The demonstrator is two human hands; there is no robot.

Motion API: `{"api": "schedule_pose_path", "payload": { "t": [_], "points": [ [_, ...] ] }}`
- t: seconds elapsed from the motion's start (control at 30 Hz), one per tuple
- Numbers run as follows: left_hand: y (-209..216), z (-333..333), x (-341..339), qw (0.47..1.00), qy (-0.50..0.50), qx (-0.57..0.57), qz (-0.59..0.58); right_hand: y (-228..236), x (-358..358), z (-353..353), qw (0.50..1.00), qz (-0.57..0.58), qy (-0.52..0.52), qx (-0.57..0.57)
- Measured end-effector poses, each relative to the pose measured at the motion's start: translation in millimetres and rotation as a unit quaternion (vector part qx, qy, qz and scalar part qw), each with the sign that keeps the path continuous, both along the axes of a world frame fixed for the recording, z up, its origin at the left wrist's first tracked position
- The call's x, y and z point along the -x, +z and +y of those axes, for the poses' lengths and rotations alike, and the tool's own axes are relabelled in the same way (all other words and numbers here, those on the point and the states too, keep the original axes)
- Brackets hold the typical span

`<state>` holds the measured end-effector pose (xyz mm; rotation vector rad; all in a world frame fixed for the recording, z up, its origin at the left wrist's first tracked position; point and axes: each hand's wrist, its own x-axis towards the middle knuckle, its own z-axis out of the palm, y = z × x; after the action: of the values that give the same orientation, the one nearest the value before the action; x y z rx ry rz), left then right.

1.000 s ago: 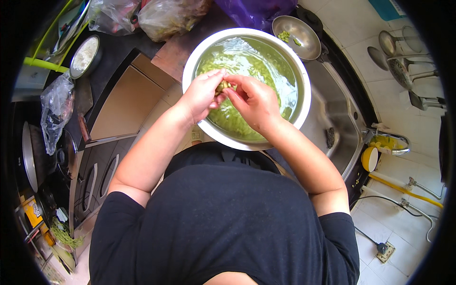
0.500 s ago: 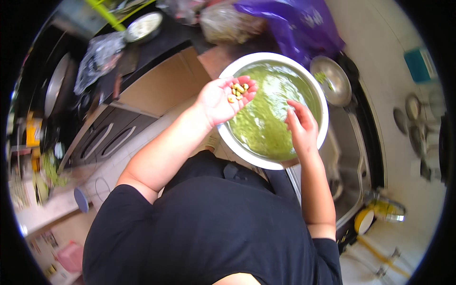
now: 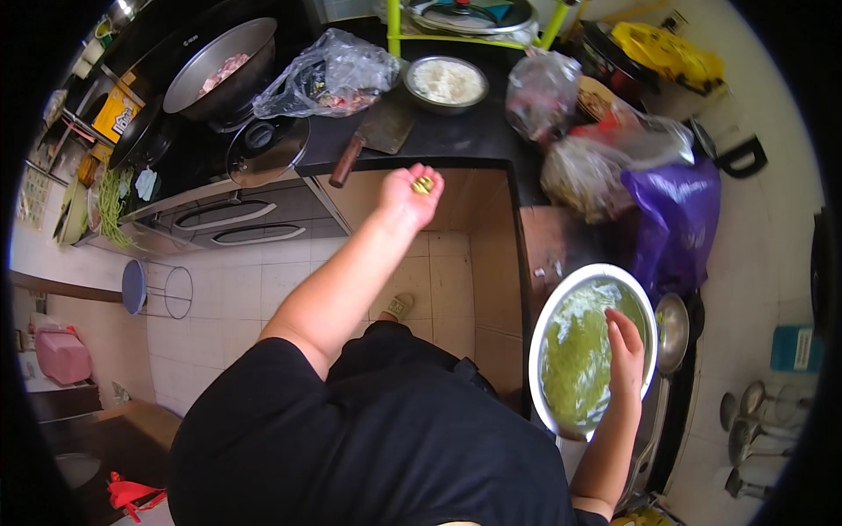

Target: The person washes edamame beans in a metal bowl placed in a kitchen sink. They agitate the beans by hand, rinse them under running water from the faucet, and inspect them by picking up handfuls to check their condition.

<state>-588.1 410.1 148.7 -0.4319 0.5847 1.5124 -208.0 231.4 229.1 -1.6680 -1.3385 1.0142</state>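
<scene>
The wide round metal bowl (image 3: 551, 316) is silvery white at the rim and holds cloudy green water. The small pieces (image 3: 423, 185) in the left hand (image 3: 405, 195) look yellowish green, though they are too small to be sure. The crumpled plastic bag (image 3: 675, 215) is purple. The flat stone counter (image 3: 456, 131) is black, and the small round dish (image 3: 445, 82) holds something white.

Shiny metal bowl (image 3: 548, 307) holding glossy green water; black tabletop (image 3: 456, 131) smooth and faintly glossy; clear crinkled plastic bag (image 3: 329, 74); purple plastic bag (image 3: 675, 219); matt steel wok (image 3: 219, 66); floor (image 3: 228, 298) of smooth pale tile
</scene>
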Motion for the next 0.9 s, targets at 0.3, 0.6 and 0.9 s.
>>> {"api": "schedule_pose_path", "payload": {
  "t": [0.3, 0.6, 0.9],
  "points": [
    [44, 139, 225, 0.966, 0.071, -0.172, 0.181, -17, 29, 40, 0.989, 0.020, -0.148, 0.021],
    [28, 182, 257, 0.971, 0.064, -0.103, 0.208, -5, 53, 26, 0.972, 0.029, -0.230, 0.025],
    [81, 140, 114, 0.940, -0.057, -0.216, 0.258, -4, 34, -13, 0.945, -0.008, -0.324, 0.027]
  ]
}}
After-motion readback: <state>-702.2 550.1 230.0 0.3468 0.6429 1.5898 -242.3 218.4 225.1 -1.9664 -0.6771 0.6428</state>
